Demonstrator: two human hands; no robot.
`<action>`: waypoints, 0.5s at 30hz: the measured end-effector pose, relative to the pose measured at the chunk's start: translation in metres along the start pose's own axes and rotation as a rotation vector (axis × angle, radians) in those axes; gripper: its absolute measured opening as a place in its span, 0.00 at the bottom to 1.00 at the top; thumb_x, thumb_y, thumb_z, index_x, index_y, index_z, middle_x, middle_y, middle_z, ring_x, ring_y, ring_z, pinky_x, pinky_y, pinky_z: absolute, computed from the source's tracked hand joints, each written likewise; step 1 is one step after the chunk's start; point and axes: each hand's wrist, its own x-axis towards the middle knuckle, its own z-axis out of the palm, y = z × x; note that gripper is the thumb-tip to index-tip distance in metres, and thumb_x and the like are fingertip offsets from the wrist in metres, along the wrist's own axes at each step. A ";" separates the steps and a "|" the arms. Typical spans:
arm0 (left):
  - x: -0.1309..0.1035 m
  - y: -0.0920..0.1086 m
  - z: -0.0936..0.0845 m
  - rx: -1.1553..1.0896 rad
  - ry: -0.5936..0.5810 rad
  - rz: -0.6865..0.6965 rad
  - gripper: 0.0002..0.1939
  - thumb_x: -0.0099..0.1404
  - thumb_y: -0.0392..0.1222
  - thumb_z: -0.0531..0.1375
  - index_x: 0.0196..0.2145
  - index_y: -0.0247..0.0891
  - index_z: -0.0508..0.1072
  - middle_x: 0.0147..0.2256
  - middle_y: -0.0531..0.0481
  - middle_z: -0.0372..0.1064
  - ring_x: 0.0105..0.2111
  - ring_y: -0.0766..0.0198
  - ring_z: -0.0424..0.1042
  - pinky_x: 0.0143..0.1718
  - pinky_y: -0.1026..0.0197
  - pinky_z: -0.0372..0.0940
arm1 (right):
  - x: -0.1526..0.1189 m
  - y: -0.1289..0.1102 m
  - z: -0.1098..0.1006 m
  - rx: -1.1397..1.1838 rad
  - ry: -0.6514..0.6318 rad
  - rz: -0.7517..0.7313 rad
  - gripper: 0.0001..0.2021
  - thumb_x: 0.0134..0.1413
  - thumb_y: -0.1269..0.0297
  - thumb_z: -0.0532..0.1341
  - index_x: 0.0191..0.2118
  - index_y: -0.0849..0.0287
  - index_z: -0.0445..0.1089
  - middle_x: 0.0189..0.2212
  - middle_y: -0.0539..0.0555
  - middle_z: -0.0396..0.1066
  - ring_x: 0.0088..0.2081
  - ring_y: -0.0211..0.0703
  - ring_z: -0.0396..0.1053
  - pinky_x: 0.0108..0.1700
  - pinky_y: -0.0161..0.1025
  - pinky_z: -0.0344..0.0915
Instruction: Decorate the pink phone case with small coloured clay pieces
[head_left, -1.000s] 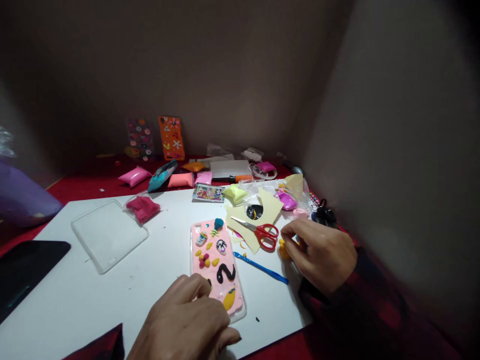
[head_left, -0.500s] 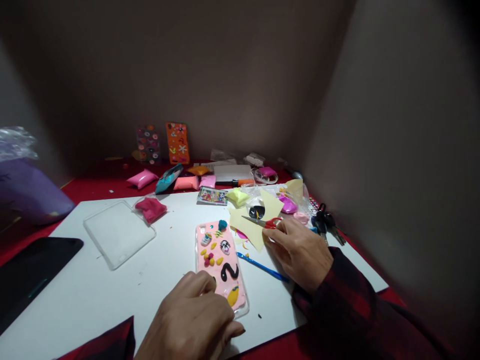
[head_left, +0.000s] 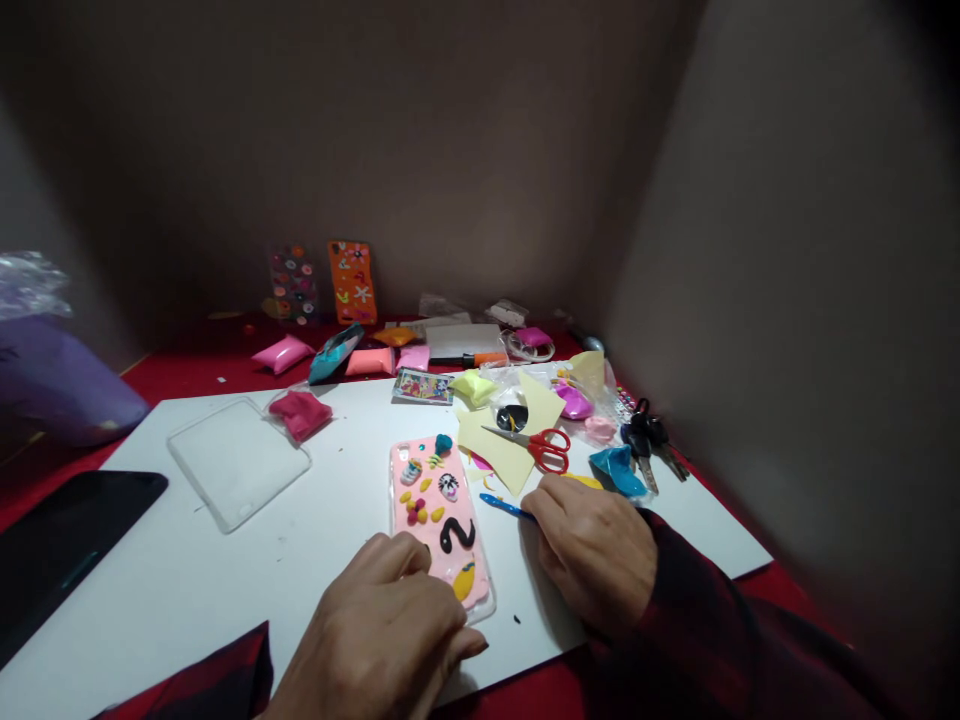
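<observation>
A pink phone case (head_left: pixel 420 490) lies on the white board, decorated with small clay shapes, among them a black squiggle and a yellow piece. Its lower left part is covered by my left hand (head_left: pixel 382 620), whose fingers are curled and pressed on the case, with the thumb by its bottom edge. Right of the case, my right hand (head_left: pixel 585 540) is closed on a blue modelling tool (head_left: pixel 501 505); the tip sticks out toward the case and the rest is hidden. Red-handled scissors (head_left: pixel 550 450) lie on pale yellow paper (head_left: pixel 517 473) beyond that hand.
A clear case (head_left: pixel 240 465) and a red clay packet (head_left: pixel 300 413) lie at left, near a black phone-like slab (head_left: pixel 82 540). Several clay packets line the back. A blue clay packet (head_left: pixel 619 470) and keys (head_left: pixel 645 435) are at right. An orange case (head_left: pixel 352 283) leans upright behind.
My right hand has let go of the scissors, moved toward me and closed on the blue modelling tool. The left hand stays on the phone case.
</observation>
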 end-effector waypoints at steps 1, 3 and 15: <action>-0.001 0.001 0.000 -0.004 0.006 -0.002 0.14 0.66 0.31 0.50 0.23 0.36 0.65 0.19 0.51 0.61 0.23 0.63 0.57 0.23 0.61 0.55 | -0.001 0.000 0.000 -0.003 -0.008 0.028 0.06 0.44 0.75 0.57 0.28 0.59 0.69 0.26 0.54 0.69 0.26 0.45 0.66 0.25 0.40 0.47; -0.002 0.003 0.002 -0.009 0.017 -0.008 0.13 0.65 0.31 0.52 0.23 0.36 0.65 0.19 0.51 0.60 0.23 0.64 0.56 0.22 0.61 0.53 | -0.003 0.001 -0.001 0.043 -0.012 0.076 0.08 0.44 0.75 0.56 0.32 0.60 0.69 0.27 0.55 0.69 0.27 0.45 0.66 0.26 0.40 0.49; -0.003 0.004 0.011 -0.022 0.009 -0.028 0.12 0.63 0.32 0.56 0.22 0.35 0.65 0.21 0.51 0.64 0.25 0.64 0.56 0.26 0.60 0.52 | -0.006 -0.002 -0.032 1.132 0.025 -0.021 0.16 0.53 0.76 0.51 0.38 0.54 0.73 0.25 0.50 0.66 0.27 0.39 0.65 0.29 0.36 0.60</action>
